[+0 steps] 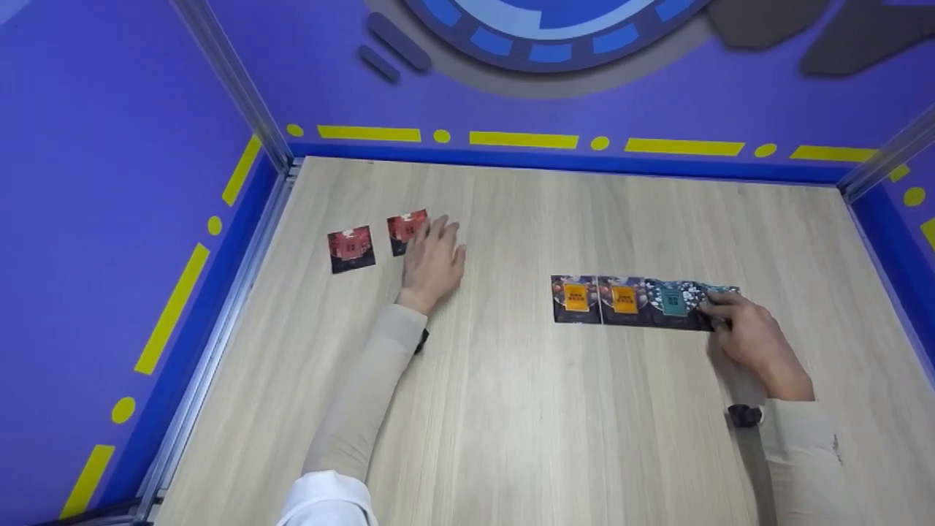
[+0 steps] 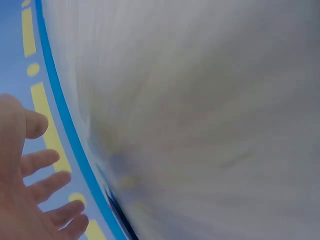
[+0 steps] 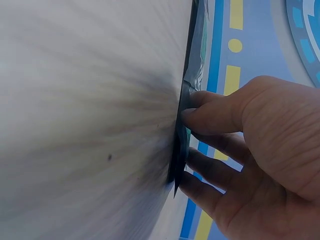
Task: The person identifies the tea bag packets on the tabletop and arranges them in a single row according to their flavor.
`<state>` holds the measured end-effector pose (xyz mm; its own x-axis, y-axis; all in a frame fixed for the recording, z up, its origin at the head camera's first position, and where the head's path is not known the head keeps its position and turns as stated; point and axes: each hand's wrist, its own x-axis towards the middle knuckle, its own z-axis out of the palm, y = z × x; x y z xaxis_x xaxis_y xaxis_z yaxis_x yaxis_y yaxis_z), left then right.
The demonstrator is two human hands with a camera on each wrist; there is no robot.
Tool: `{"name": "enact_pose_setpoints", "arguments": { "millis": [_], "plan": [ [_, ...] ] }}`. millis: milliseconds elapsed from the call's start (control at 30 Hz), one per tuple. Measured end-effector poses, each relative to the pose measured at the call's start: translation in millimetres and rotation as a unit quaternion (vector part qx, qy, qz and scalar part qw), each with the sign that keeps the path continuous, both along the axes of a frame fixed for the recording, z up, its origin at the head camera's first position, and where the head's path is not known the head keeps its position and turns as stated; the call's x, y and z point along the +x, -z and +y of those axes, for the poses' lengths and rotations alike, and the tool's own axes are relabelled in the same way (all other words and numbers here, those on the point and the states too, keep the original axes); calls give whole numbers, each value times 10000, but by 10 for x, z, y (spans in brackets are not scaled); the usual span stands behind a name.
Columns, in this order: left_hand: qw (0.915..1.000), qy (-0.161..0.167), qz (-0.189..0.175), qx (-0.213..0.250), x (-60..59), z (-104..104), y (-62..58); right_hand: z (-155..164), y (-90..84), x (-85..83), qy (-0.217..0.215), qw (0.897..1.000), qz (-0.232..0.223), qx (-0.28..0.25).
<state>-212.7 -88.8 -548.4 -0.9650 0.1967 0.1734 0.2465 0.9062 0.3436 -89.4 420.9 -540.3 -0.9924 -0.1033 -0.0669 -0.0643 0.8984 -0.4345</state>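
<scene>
A red packet [image 1: 404, 232] is covered by the empty, outstretched left hand [image 1: 433, 267]; the rightmost green packet [image 1: 703, 321] is pinched, seemingly for steadiness, by the right hand [image 1: 754, 334].

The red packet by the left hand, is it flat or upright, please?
Flat: the red packet lies on the table, printed side up, partly hidden by the left hand.
</scene>
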Motion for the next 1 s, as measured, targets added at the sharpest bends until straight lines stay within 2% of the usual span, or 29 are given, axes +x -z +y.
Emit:
{"name": "enact_pose_setpoints", "arguments": {
  "millis": [100, 200, 467, 667, 1000],
  "plan": [
    [9996, -199, 153, 138, -47, -109, 18, 1, 5, 13, -6, 10000, 67, -3],
    [9990, -366, 150, 203, -91, -212, 42, -8, 11, 36, -47, 9998, 216, 34],
    [9968, -750, -259, 81, -165, -391, 81, -22, 0, 41, -102, 9996, 257, 44],
    [9962, -764, -425, 15, -178, -401, 71, -39, -32, 8, -55, 9999, 146, 14],
    [9961, -696, -511, -184, -193, -349, 71, -6, -1, 30, -127, 9995, 266, 79]
  ]
}}
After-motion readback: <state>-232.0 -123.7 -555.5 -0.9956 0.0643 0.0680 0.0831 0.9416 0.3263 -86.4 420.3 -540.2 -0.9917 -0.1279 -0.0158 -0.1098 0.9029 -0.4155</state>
